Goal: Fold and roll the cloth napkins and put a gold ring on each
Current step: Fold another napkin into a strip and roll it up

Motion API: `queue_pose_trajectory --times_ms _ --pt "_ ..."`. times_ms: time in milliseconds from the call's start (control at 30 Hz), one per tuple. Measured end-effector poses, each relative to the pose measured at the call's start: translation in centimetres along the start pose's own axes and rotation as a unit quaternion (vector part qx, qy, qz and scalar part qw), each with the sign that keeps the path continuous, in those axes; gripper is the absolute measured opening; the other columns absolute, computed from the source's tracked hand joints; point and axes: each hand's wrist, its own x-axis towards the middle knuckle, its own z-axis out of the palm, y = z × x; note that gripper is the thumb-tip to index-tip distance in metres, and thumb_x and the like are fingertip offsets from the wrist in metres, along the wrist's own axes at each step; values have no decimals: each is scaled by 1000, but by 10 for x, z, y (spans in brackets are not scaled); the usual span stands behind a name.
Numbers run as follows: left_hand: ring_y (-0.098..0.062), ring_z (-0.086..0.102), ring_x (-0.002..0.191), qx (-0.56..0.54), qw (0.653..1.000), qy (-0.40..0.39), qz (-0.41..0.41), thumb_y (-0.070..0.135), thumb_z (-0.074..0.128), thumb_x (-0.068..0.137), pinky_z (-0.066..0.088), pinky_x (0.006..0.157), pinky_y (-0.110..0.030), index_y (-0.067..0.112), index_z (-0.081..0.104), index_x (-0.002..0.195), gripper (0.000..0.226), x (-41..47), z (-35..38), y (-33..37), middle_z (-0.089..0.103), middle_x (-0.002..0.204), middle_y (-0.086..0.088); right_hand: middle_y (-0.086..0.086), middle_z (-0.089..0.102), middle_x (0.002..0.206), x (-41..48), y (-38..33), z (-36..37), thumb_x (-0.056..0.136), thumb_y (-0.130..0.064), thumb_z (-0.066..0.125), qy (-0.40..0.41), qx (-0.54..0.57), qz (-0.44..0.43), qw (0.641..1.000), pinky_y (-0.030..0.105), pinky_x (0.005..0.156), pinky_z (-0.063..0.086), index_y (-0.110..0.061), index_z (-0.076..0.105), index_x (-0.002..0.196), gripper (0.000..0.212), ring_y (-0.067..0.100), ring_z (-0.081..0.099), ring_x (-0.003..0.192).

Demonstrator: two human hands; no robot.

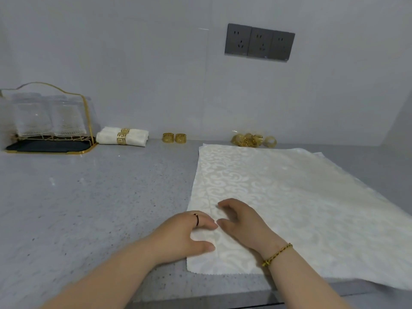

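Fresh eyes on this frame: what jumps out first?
The big cream patterned napkin spread flat over the right half of the counter, with the left hand and right hand pressing on its near left corner. Next, the gold: two finished rolled napkins with rings by the glass rack, and loose gold rings along the wall.

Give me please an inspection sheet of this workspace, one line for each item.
Surface: grey speckled counter.
Job's things: flat patterned napkin, apparently over another; two ringed rolls at the back; two loose gold rings; ring pile.
Clutter: gold wire rack holding glasses.
Grippers: left hand and right hand flat on the napkin's near left edge, holding nothing.
Cables: nothing seen.
Surroundings: plain wall, triple socket panel.
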Motion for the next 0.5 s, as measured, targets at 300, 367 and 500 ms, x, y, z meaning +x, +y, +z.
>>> queue_pose_trajectory --times_ms 300,367,500 --pt "20 35 105 72 996 -5 43 37 66 80 19 87 8 35 58 118 38 2 8 6 30 99 46 -7 52 108 1 7 0 89 -7 50 43 104 36 993 4 77 32 -10 52 119 30 5 48 103" --pt "22 35 100 83 995 -11 55 43 63 81 19 84 9 34 61 116 36 3 12 9 31 97 45 -8 52 104 2 7 0 90 -6 49 47 115 40 991 6 78 33 -10 53 118 29 5 48 101" --pt "10 31 112 96 990 28 97 64 33 69 19 87 4 33 70 102 59 5 23 8 56 106 29 -8 52 103 2 9 1 90 -6 48 50 119 36 991 9 83 33 -10 54 117 27 3 47 99"
